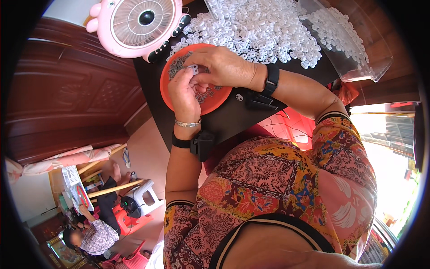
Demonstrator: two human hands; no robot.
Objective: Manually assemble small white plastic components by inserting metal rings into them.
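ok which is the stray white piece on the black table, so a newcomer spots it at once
On the black table, find the round orange bowl. Just off its right edge is a small, flat white piece with dark holes. Unlike the pieces in the big white heap beyond, it lies alone.

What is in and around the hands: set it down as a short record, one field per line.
Left hand: pinches a small white piece with holes
Right hand: fingers close beside that piece; its hold is partly hidden
Below the hands: orange bowl with grey metal pieces
Surface: black table
Beyond the bowl: heaped white pieces
Right of the heap: clear bin, more white pieces inside
Upper left: pink fan
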